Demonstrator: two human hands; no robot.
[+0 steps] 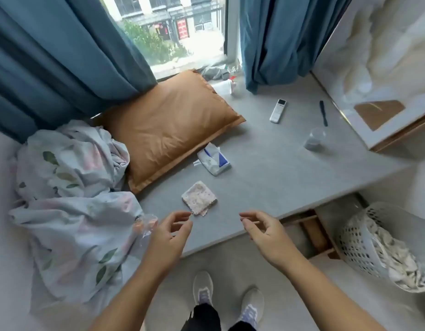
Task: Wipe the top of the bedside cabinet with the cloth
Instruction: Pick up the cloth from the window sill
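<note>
A small folded cloth (199,198), white with a faint pink pattern, lies flat on the grey cabinet top (273,177) near its front edge. My left hand (169,231) hovers just below and left of the cloth, fingers curled and apart, fingertips almost at the cloth's lower corner, holding nothing. My right hand (262,231) hangs over the front edge to the right of the cloth, fingers loosely spread and empty.
On the top lie a tissue pack (214,159), a white remote (278,111), a dark pen (323,113), a clear cup (314,139) and an orange pillow (175,125). A floral quilt (70,199) sits left, a white laundry basket (383,244) right, blue curtains behind.
</note>
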